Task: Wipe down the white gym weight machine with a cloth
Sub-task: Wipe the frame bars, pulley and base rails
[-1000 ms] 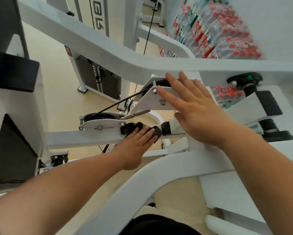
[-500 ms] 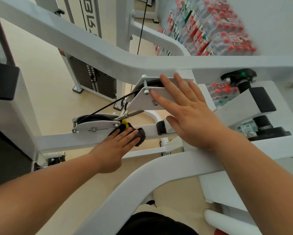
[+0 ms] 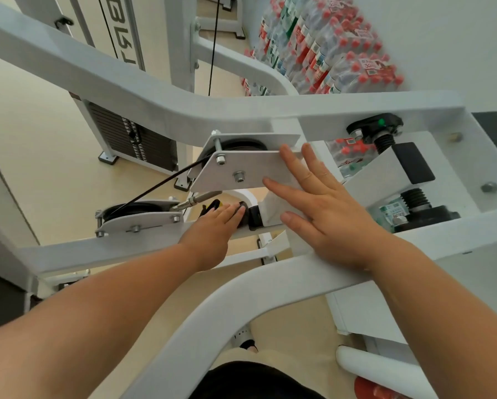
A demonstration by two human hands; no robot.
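The machine (image 3: 143, 90) is a white frame of angled beams that fills most of the view, and the cloth (image 3: 209, 207) lies on its lower bar (image 3: 97, 251) just left of centre, a dark wad with a yellow patch showing at its far edge. The left hand (image 3: 212, 234) lies on top of the cloth with straight fingers pressing it flat against the bar, nothing curled round it; the fingertips reach a black end cap (image 3: 254, 217) at 3 o'clock of the cloth. The right hand (image 3: 330, 217), at 3 o'clock of the left, rests flat and spread with nothing held, its fingertips on the white plate (image 3: 241, 168) that covers a black pulley (image 3: 241, 145) and its heel on the curved front beam (image 3: 241, 292). A black cable (image 3: 155, 188) runs from that pulley down toward 8 o'clock to a second pulley (image 3: 132, 210) on the lower bar. At 3 o'clock of the right hand a black knob (image 3: 376, 128) with a green dot sits on the frame. A dark weight stack (image 3: 132, 139) stands at 10 o'clock on the beige floor (image 3: 25, 139), and red-capped bottles (image 3: 327, 47) are stacked at 1 o'clock against the wall.
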